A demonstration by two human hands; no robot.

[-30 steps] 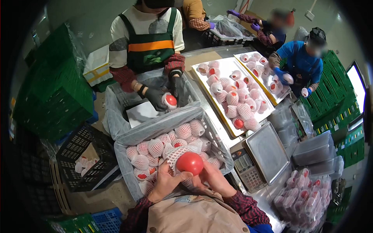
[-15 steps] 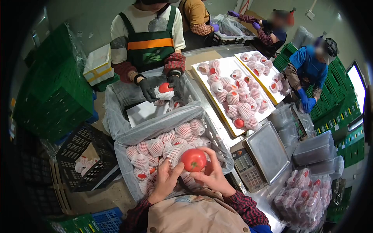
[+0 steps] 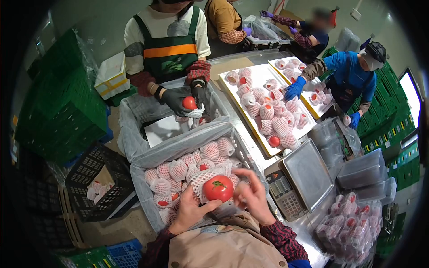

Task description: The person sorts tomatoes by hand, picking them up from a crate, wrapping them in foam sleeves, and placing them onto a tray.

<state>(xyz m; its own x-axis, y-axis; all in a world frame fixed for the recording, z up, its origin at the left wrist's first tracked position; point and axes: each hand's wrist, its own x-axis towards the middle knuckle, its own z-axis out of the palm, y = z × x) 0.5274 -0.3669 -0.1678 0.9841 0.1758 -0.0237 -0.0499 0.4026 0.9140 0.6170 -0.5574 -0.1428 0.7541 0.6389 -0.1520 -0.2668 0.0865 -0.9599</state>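
Note:
My left hand holds a red tomato with its green stem end facing up. A white foam net sleeve lies around the tomato's far left side, within the same grip. Just to the right of the tomato is my right hand, its fingers apart and slightly blurred, with nothing seen in them. Both hands are over a crate lined with clear plastic, where several foam-netted tomatoes are piled.
Across from me, a co-worker's gloved hands hold a tomato over another lined crate. A scale stands right. Beyond it are trays of netted tomatoes, a co-worker's blue glove, and bagged netted tomatoes.
My right hand has come off the tomato and moved right. The tomato has turned, showing more of its stem end. A blue-gloved co-worker has reached over the trays.

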